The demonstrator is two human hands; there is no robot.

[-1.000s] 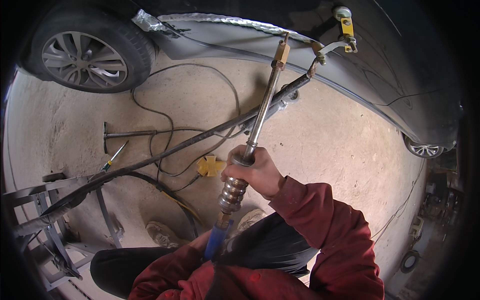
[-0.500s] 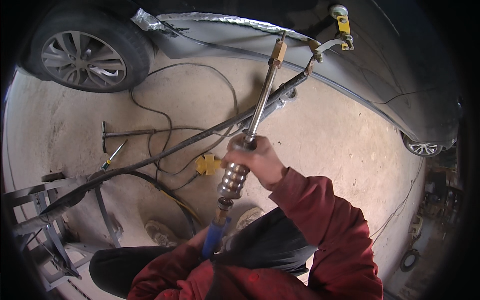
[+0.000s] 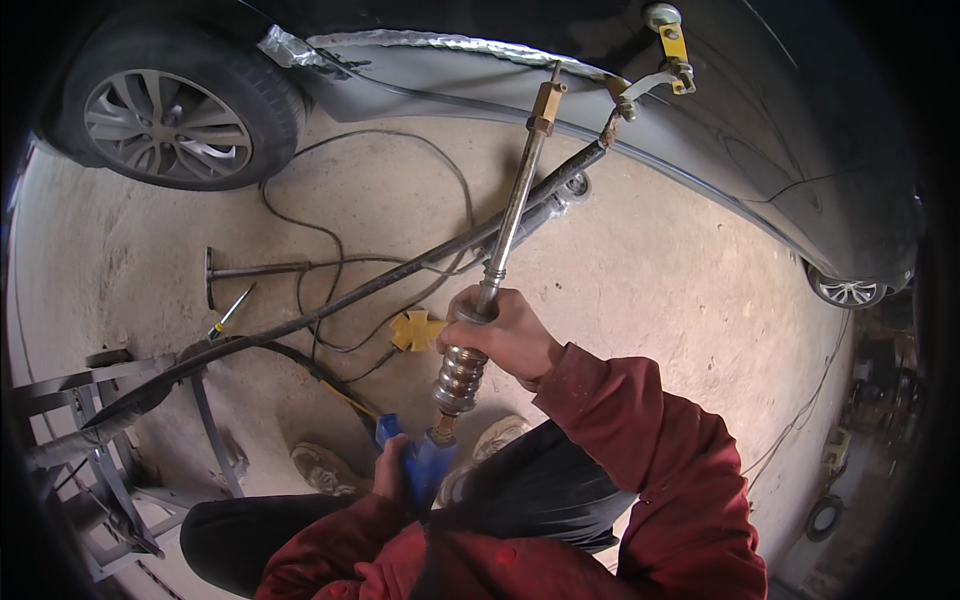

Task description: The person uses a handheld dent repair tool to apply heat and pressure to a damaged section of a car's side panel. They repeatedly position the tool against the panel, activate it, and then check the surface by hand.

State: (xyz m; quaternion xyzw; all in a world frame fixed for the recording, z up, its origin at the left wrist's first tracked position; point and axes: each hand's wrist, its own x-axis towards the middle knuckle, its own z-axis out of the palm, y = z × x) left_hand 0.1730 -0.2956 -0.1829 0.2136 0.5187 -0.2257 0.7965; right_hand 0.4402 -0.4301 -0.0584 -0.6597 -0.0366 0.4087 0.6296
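Observation:
I hold a slide-hammer dent puller that runs from my lap up to the car. My right hand is closed around the upper part of its ribbed metal sliding weight. Nearer my body, my left hand grips the blue handle; its fingers are partly hidden. The brass-coloured head carries a thin tip that meets, or nearly meets, the bare, rippled metal strip along the car's lower side. Whether it touches, I cannot tell.
A yellow bracket clamp sits on the car, joined to a thick black cable crossing the floor. On the left lie a hammer, a screwdriver and a yellow outlet block. A metal stand and wheel flank these.
The weight has slid down along the rod to the handle, with my right hand on it. My left hand and a blue side part of the handle have come into view.

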